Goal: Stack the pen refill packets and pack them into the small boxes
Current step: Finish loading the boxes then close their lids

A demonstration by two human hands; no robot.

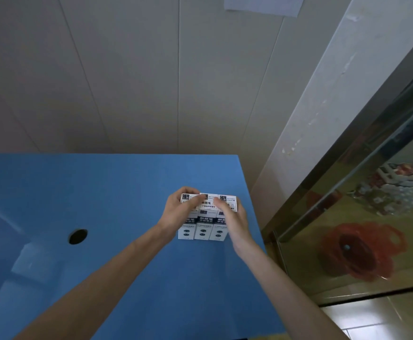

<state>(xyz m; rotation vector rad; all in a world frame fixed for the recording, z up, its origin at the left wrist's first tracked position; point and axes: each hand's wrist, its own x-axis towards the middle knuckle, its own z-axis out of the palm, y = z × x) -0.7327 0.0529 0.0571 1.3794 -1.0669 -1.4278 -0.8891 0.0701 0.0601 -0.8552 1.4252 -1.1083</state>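
Hands, left (179, 208) and right (232, 217), curled round three upright pen refill boxes (203, 231) side by side on blue worktop (102, 192); contents hidden.

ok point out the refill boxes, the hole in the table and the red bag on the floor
refill boxes (202, 231): head view, front face of the middle box
hole (78, 236): head view, centre of the dark opening
red bag (362, 251): head view, middle of the red bag

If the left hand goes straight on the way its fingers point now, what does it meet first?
The left hand already touches the boxes on the blue table. Its fingers point towards the right hand, probably first met; depth is unclear.
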